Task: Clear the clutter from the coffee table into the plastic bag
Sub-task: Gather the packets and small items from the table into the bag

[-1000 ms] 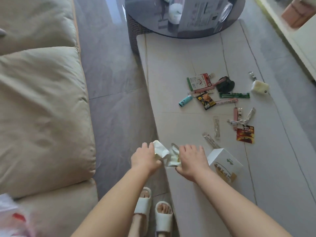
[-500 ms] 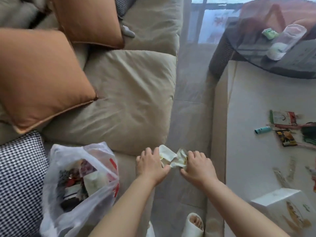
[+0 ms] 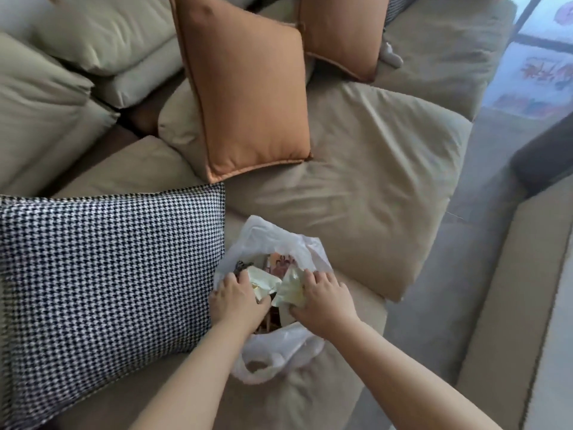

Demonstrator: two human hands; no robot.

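A white plastic bag sits open on the beige sofa seat, with wrappers and other rubbish inside. Both hands are over its mouth. My left hand grips one end of a crumpled pale wrapper and my right hand grips the other end, holding it just above the bag's contents. Only a strip of the coffee table shows at the right edge, and none of its clutter is in view.
A black-and-white houndstooth cushion lies right beside the bag on the left. Two orange cushions lean against the sofa back. A grey floor gap runs between sofa and table.
The view swung left from the coffee table to the sofa. Both hands carried the crumpled wrapper from the table's edge across the gap to the open bag's mouth.
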